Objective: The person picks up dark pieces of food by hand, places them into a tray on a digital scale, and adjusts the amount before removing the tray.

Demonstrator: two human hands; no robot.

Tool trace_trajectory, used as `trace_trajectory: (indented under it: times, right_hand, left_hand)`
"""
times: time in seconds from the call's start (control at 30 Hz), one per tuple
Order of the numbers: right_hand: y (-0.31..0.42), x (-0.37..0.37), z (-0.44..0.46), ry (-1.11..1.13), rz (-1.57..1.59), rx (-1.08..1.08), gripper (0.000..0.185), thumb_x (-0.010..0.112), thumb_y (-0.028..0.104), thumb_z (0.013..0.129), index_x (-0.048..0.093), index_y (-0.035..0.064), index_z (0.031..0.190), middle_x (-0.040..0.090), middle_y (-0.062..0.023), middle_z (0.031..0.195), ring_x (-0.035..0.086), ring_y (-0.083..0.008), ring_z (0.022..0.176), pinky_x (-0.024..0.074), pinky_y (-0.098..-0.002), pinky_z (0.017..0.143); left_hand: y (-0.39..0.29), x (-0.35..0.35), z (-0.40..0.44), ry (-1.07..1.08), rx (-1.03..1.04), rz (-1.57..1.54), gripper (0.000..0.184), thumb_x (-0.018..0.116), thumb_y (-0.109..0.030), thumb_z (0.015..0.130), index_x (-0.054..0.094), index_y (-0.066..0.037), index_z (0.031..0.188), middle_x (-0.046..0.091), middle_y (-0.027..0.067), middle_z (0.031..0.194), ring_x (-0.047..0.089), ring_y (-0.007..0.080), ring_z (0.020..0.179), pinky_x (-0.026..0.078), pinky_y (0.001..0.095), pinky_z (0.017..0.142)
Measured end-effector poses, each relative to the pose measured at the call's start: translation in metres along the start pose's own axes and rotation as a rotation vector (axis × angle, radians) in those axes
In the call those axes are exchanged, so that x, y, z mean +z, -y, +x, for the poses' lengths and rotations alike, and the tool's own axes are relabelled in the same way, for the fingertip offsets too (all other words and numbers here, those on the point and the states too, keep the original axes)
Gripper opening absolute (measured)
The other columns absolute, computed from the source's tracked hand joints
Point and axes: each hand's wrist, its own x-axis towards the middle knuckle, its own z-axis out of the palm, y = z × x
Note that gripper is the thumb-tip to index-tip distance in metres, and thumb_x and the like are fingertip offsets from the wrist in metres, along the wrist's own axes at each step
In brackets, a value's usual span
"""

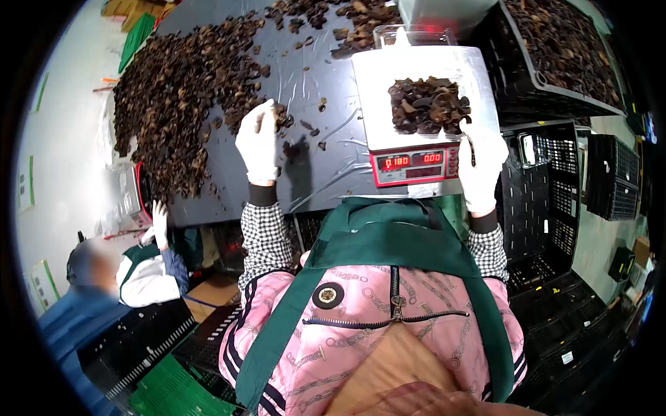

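My left hand (pixel 257 144), in a white glove, is raised over the dark tabletop with its fingers closed on a wood ear mushroom piece (pixel 283 118). On the metal pan of a red digital scale (pixel 378 177) lies a rectangular heap of dark brown wood ear mushrooms (pixel 427 105). The scale's red display (pixel 397 162) reads 0.180 and 0.00. My right hand (pixel 483 166), also gloved in white, is at the pan's right side. Its bent fingertips meet the heap's lower right corner; whether they pinch a piece is hidden.
A large spread of mushrooms (pixel 177 97) covers the table's left side. Behind the scale stands a clear plastic tray (pixel 413 37). At right are a crate (pixel 555 93) full of mushrooms and black crates (pixel 534 201). A co-worker's gloved hand (pixel 159 223) is at lower left, near another scale (pixel 142 194).
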Motion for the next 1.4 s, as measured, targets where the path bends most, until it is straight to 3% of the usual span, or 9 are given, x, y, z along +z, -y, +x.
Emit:
trace_trajectory:
  times: [0.2,0.33,0.63,0.77,0.9,1.07,1.23,1.33,1.4]
  right_hand:
    - [0.002,0.018,0.008,0.121,-0.277,-0.116,0.016,0.072,0.02,0.086,0.067,0.0151,0.101,0.064,-0.0008,0.103,0.056,-0.0211,0.111,0.0248,-0.0528,0.11]
    - [0.0,0.02,0.008,0.071,-0.286,-0.151,0.017,0.073,0.017,0.087,0.067,0.014,0.103,0.066,-0.0006,0.103,0.059,-0.02,0.107,0.0264,-0.0529,0.111]
    - [0.013,0.015,-0.003,-0.057,-0.108,-0.02,0.015,0.068,0.005,0.089,0.07,0.0099,0.103,0.071,-0.0027,0.102,0.065,-0.0196,0.099,0.0361,-0.0448,0.109]
    - [0.007,0.011,-0.014,-0.065,-0.099,0.037,0.016,0.068,0.005,0.088,0.07,0.0078,0.104,0.069,-0.0062,0.104,0.063,-0.0236,0.103,0.0359,-0.0468,0.109]
    - [0.01,0.006,-0.023,-0.084,-0.1,0.114,0.011,0.068,0.006,0.088,0.069,0.0082,0.098,0.069,-0.0065,0.104,0.062,-0.0248,0.105,0.0335,-0.0486,0.112]
    - [0.006,0.009,-0.031,-0.11,-0.068,0.122,0.011,0.069,0.006,0.088,0.069,0.0083,0.098,0.07,-0.0068,0.103,0.063,-0.0248,0.106,0.0341,-0.0487,0.112]
    - [0.003,0.005,-0.035,-0.12,-0.067,0.151,0.01,0.066,0.006,0.09,0.069,0.0086,0.098,0.07,-0.0056,0.102,0.063,-0.0239,0.103,0.0347,-0.0488,0.112]
    - [0.001,0.0,-0.038,-0.119,-0.057,0.179,0.011,0.067,0.005,0.088,0.07,0.0092,0.098,0.07,-0.0063,0.1,0.063,-0.0243,0.101,0.035,-0.0486,0.111]
    - [0.004,-0.007,-0.037,-0.119,-0.03,0.208,0.011,0.067,0.005,0.088,0.07,0.0096,0.098,0.07,-0.0065,0.1,0.063,-0.0246,0.101,0.0349,-0.0488,0.11]
  left_hand:
    - [0.074,-0.067,-0.025,-0.141,-0.15,0.204,0.017,0.065,-0.013,0.095,0.073,-0.001,0.105,0.074,0.0059,0.093,0.067,0.0138,0.081,0.053,0.0282,0.074]
    - [0.102,-0.085,-0.045,-0.111,-0.124,0.375,0.016,0.066,-0.011,0.091,0.074,-0.003,0.102,0.074,0.0106,0.098,0.07,0.0205,0.09,0.053,0.032,0.083]
    - [0.135,-0.022,-0.054,0.096,0.282,0.631,0.025,0.066,-0.01,0.087,0.07,-0.014,0.111,0.065,0.0092,0.098,0.066,0.0285,0.092,0.054,0.0378,0.08]
    - [0.152,-0.013,-0.041,0.226,0.245,0.694,0.017,0.062,-0.008,0.089,0.071,-0.015,0.102,0.066,0.0074,0.094,0.066,0.0289,0.092,0.054,0.039,0.079]
    - [0.059,0.014,-0.027,0.166,0.29,0.219,0.02,0.062,-0.001,0.09,0.07,-0.001,0.108,0.071,0.0129,0.105,0.069,0.0246,0.096,0.054,0.0321,0.087]
    - [-0.059,0.079,-0.045,0.468,0.703,0.134,0.03,0.064,-0.007,0.086,0.069,-0.009,0.115,0.07,0.0107,0.1,0.067,0.0271,0.091,0.055,0.0359,0.081]
    - [-0.088,0.146,-0.063,0.563,0.99,0.266,0.028,0.064,-0.002,0.083,0.064,-0.006,0.11,0.06,0.0087,0.088,0.061,0.0264,0.082,0.05,0.0385,0.073]
    - [-0.089,0.159,-0.06,0.618,0.934,0.44,0.028,0.064,-0.005,0.084,0.063,-0.005,0.112,0.06,0.0083,0.09,0.06,0.0271,0.085,0.049,0.0387,0.077]
    - [-0.098,0.153,-0.05,0.609,0.893,0.227,0.031,0.069,-0.012,0.083,0.064,-0.006,0.114,0.062,0.0118,0.094,0.063,0.0272,0.087,0.051,0.0383,0.079]
